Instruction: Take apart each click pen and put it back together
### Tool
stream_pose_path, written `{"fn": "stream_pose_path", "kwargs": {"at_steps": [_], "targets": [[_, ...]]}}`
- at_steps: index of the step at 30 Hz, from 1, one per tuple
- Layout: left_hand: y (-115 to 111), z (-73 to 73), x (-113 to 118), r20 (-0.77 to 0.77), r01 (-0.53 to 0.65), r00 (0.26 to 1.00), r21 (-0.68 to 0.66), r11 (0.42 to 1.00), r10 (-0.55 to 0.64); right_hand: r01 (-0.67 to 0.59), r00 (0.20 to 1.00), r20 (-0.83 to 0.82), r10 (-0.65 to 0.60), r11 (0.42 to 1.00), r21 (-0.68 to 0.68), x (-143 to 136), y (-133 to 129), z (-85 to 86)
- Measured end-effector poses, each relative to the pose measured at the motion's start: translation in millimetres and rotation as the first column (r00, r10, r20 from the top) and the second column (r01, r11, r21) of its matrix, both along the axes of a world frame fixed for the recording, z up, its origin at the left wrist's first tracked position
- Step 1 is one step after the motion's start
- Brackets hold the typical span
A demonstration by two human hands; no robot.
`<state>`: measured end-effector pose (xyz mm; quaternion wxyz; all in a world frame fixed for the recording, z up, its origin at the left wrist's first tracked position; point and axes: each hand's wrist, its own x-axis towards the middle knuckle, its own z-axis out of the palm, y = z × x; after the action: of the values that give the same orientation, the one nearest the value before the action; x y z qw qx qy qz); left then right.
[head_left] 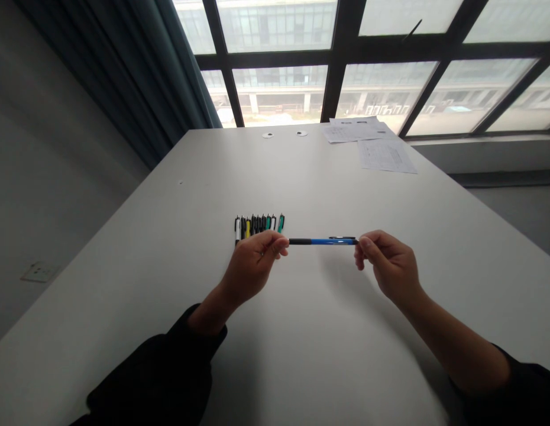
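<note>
A blue pen (323,241) with a black grip and a clip is held level above the table, stretched between my two hands. My left hand (257,260) pinches its black grip end, the tip hidden in the fingers. At the other end, beside the clip, my right hand (388,260) pinches the pen between thumb and fingers. Behind my left hand lies a row of several pens (258,223) side by side, mostly black, their lower parts partly hidden by that hand. Among them are a yellow pen (248,228) and, at the row's right end, a green pen (281,222).
The white table (301,355) reaches to the window (279,89). Printed papers (385,155) lie at its far right, and two round white cable-hole covers (268,136) sit near the back edge. A dark curtain (168,89) hangs at the left, by a wall socket (39,271).
</note>
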<state>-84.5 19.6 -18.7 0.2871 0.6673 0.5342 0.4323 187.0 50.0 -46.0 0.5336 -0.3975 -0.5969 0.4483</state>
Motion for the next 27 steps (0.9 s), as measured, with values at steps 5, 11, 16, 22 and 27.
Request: {"fn": "stream_pose_path", "kwargs": {"at_steps": [5, 11, 16, 22, 27], "targets": [[-1.0, -0.6, -0.4, -0.013, 0.004, 1.0, 0.0, 1.0, -0.004, -0.029, 0.999, 0.033, 0.03, 0.999, -0.015, 1.4, 0.5, -0.7], [-2.2, 0.7, -0.5, -0.012, 0.014, 1.0, -0.005, 1.0, -0.014, -0.04, 0.995, 0.092, 0.042, 0.999, -0.028, 3.2, 0.9, -2.5], [-2.4, 1.4, 0.0, -0.024, 0.012, 1.0, 0.003, 1.0, -0.012, -0.033, 0.989, 0.14, 0.035, 0.999, -0.02, 4.3, 0.0, -3.7], [-2.8, -0.8, -0.8, -0.021, 0.027, 0.999, -0.009, 1.0, -0.027, -0.016, 0.982, 0.188, 0.017, 1.0, -0.007, 0.8, -0.7, 1.4], [-3.9, 0.0, -0.7, -0.042, 0.033, 0.999, -0.012, 0.999, -0.034, -0.01, 0.976, 0.219, 0.011, 1.0, -0.005, -0.7, -1.5, 4.6]]}}
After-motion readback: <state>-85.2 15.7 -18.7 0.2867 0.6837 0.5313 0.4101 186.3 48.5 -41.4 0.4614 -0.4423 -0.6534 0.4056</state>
